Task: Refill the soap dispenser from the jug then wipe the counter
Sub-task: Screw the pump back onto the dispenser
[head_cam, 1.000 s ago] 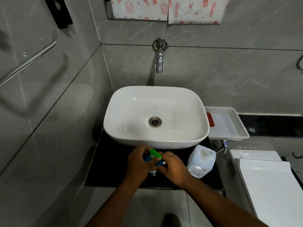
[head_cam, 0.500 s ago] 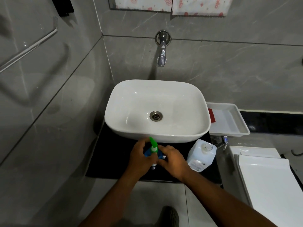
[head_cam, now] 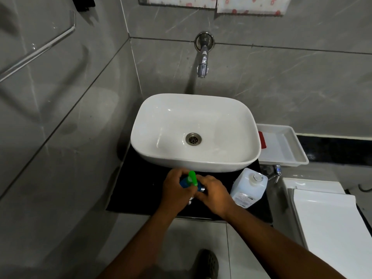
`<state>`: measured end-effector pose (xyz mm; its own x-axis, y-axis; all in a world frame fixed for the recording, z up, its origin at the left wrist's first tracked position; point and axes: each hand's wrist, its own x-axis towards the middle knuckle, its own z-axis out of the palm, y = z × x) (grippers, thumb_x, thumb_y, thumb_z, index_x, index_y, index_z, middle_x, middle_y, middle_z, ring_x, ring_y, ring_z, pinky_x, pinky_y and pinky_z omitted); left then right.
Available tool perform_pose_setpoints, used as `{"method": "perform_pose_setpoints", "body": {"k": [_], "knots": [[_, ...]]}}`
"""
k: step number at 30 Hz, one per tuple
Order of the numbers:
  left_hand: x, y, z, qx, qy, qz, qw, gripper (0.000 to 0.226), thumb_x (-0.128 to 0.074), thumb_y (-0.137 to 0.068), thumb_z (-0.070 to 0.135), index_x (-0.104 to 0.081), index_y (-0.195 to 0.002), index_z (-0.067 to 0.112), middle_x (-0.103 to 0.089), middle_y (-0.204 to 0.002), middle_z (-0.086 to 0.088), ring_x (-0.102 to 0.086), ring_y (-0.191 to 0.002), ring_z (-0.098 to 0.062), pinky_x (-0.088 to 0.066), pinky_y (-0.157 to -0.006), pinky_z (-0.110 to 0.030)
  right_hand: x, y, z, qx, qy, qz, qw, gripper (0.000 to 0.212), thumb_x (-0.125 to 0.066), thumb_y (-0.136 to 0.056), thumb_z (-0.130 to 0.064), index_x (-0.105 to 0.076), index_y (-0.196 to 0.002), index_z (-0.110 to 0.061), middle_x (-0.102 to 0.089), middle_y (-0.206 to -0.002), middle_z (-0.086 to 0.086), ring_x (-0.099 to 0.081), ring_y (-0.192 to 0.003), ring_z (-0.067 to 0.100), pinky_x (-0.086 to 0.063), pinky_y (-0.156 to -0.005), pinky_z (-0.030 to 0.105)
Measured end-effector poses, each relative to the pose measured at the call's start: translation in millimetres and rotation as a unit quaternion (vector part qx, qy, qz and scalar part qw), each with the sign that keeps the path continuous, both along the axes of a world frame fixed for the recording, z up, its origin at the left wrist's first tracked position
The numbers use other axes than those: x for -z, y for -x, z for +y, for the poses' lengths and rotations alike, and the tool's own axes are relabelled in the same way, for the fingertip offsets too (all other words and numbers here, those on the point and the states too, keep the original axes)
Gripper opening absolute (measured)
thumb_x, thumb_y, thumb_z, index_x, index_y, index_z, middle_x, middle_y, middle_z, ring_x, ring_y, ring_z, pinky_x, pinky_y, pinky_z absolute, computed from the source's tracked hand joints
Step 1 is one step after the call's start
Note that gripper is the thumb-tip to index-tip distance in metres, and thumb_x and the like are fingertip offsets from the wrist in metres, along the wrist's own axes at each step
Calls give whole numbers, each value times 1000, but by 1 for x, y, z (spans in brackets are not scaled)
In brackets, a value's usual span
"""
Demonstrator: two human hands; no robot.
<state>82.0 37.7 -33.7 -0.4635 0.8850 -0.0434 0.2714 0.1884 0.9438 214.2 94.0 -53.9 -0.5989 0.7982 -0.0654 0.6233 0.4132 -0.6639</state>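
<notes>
Fingers: both hands, left hand point(head_cam: 177, 187) and right hand point(head_cam: 214, 193), are gripping the dispenser point(head_cam: 191, 181).
Dispenser: sitting on the counter point(head_cam: 138, 190), near the basin point(head_cam: 193, 133).
Jug point(head_cam: 248, 187): standing just right, capped.
Tray point(head_cam: 285, 147): lying far right.

A white basin point(head_cam: 195, 125) sat under the wall tap point(head_cam: 203, 57); a white tray point(head_cam: 285, 146) held something red point(head_cam: 262, 140) just right.
</notes>
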Motion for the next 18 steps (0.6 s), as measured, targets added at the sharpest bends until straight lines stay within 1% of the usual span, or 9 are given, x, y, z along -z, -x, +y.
{"method": "perform_pose_setpoints", "body": {"k": [2, 4, 6, 8, 10, 12, 14, 16, 18], "knots": [[-1, 0, -1, 42, -2, -14, 999, 42, -63, -62, 15, -64, -104, 13, -58, -104, 7, -57, -96, -9, -46, -80, -14, 1, 0, 1, -5, -7, -5, 1000, 52, -66, -86, -29, -50, -136, -21, -59, -106, 8, -57, -97, 19, -45, -80, 26], [1, -1, -2, 20, 13, -30, 999, 51, -72, -66, 18, -58, -114, 19, -56, -114, 4, -55, -105, -10, -49, -88, -20, 0, 0, 0, -5, -4, 1, 1000, 50, -66, -86, -28, -52, -133, -20, -60, -106, 7, -58, -98, 19, -47, -83, 28], [3, -2, -2, -35, 23, -34, 999, 48, -83, -64, 21, -57, -104, 20, -59, -109, 0, -59, -98, -13, -52, -83, -26, -1, 0, 0, -4, 0, 11, 1000, 44, -67, -85, -29, -56, -128, -21, -61, -104, 6, -58, -97, 18, -49, -84, 32], [5, 0, -2, -42, 22, -3, 999, 34, -83, -65, 20, -60, -91, 18, -63, -98, -1, -61, -87, -13, -49, -72, -17, -1, 0, 0, -4, 0, 13, 1000, 44, -67, -85, -31, -57, -126, -23, -61, -102, 6, -58, -95, 18, -50, -83, 33], [4, 2, -2, -11, 21, -10, 1000, 24, -76, -71, 9, -65, -90, 18, -66, -97, 1, -65, -91, -16, -47, -73, -11, -1, 0, -1, -4, -3, 10, 1000, 48, -68, -85, -32, -54, -130, -24, -60, -103, 7, -57, -95, 18, -49, -83, 32], [3, 3, -2, 14, 22, -29, 999, 30, -68, -72, 2, -67, -96, 19, -66, -100, 2, -65, -99, -18, -49, -76, -9, 0, 0, -1, -4, -5, 5, 1000, 52, -67, -85, -32, -52, -133, -23, -60, -104, 7, -57, -96, 18, -49, -83, 32], [1, 1, -3, 3, 26, -38, 999, 33, -75, -69, 9, -64, -96, 24, -65, -98, 8, -65, -95, -12, -47, -69, -4, 0, 1, 0, -4, -3, 6, 1000, 50, -67, -85, -31, -53, -133, -23, -60, -105, 7, -58, -97, 18, -49, -84, 33], [1, -2, -4, -33, 35, -33, 998, 39, -85, -61, 25, -60, -90, 27, -64, -92, 11, -62, -86, -2, -46, -63, -6, -1, 1, -1, 1, 2, 15, 1000, 44, -67, -85, -31, -56, -127, -25, -61, -103, 6, -59, -95, 18, -51, -84, 35], [4, -2, -4, -44, 35, -7, 998, 35, -87, -59, 29, -59, -81, 27, -64, -84, 9, -61, -76, -2, -45, -61, -7, 0, 0, -1, 1, -1, 14, 1000, 42, -68, -84, -32, -58, -124, -25, -61, -101, 5, -58, -92, 17, -50, -81, 34]]}}
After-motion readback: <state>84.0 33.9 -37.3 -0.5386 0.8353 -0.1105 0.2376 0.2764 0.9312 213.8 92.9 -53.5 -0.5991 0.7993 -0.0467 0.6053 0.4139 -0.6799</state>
